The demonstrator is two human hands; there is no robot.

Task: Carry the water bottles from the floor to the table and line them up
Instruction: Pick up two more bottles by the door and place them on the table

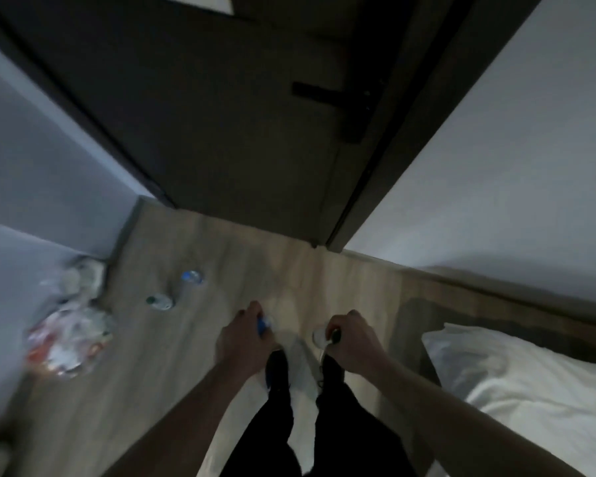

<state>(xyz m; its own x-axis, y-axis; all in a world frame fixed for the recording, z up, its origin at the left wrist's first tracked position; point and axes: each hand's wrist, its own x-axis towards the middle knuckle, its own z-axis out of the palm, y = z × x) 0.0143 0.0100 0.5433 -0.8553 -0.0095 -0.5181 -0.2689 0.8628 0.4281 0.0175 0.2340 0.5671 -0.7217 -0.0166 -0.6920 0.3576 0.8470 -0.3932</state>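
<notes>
A: Blur softens the whole head view, and the light is dim. What is hard to make out?

B: The bottle in each hand is mostly hidden. Only a blue cap and a bit of clear neck show from the left one, and a pale rounded end and a dark cap from the right. The table does not show in this view.

A: And around the person?

B: Two more water bottles stand on the wooden floor (pixel 193 339) ahead and to the left: a blue-capped bottle (pixel 192 277) farther off, and a green-capped bottle (pixel 159 301) nearer, well apart from both hands. A crumpled plastic bag (pixel 70 339) of litter lies by the left wall. A dark door (pixel 200 108) with a black handle (pixel 327 94) stands ahead. A bed (pixel 537 394) with white bedding fills the lower right, just beside the right forearm. Dark trouser legs and shoes are below the hands.

A: The hands themselves?

B: The left hand (pixel 243 339) has its fingers curled round the left bottle (pixel 264 326) at the neck. The right hand (pixel 353 339) grips the right bottle (pixel 322 336) the same way. Both bottles are held above the floor, in front of the legs.
</notes>
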